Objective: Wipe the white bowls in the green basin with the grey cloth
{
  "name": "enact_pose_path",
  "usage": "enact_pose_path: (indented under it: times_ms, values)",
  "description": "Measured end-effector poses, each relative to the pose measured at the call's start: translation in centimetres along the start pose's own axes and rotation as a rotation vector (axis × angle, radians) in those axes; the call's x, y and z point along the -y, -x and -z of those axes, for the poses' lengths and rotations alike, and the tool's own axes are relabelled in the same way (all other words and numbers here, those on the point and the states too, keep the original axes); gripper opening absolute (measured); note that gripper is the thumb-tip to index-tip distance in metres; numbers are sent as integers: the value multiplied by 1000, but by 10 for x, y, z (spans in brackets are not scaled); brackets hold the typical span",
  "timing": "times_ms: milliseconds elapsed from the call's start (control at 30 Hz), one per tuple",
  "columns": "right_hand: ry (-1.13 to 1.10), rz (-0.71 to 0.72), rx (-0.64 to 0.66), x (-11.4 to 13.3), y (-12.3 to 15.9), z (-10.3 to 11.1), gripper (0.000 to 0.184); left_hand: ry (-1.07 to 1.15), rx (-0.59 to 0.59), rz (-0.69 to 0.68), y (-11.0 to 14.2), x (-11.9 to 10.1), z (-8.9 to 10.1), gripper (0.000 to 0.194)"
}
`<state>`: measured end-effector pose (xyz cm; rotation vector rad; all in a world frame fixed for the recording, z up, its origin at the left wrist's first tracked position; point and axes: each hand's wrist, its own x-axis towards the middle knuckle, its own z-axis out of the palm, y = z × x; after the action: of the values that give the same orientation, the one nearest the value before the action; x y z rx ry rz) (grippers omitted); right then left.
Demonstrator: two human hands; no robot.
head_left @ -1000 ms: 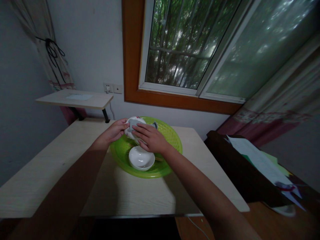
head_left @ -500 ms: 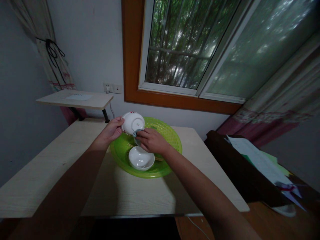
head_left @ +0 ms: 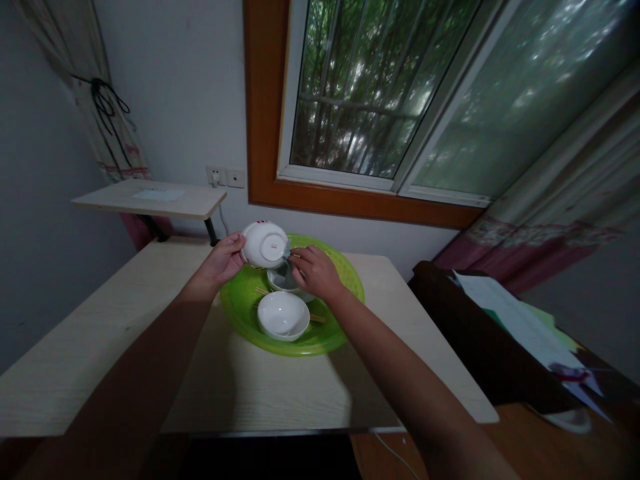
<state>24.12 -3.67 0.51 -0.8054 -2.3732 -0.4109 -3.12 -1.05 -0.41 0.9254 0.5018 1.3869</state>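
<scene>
Left hand pinches tilted, round white ceramic bowl at one edge; right hand pinches grey cloth against it. One-sided grip: bowl could slip.

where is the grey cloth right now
In the head view, the grey cloth is pinched in the right hand, at the right edge of the white bowl held by the left hand, above the green basin.
</scene>
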Motion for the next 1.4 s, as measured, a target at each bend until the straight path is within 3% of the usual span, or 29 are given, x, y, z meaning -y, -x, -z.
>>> enact_pose_path:
  times_ms: [267,500,733,1033,1167,1400]
  values:
    - [-86,-70,-121,-4,-1,-5,39,-9,48,37,-1,2,4,40]
    - [-142,-80,-189,-4,-2,-10,28,-44,59,54,0,2,2,41]
    - [-157,-44,-124,-2,-2,-10,18,-41,39,52,0,2,1,41]
    - [-29,120,105,12,-3,-1,30,-95,90,91,1,4,-2,48]
    - [23,161,72,14,-4,3,30,-124,101,102,2,3,-3,47]
    - [144,-8,-7,15,-6,8,40,-109,97,95,0,3,-1,50]
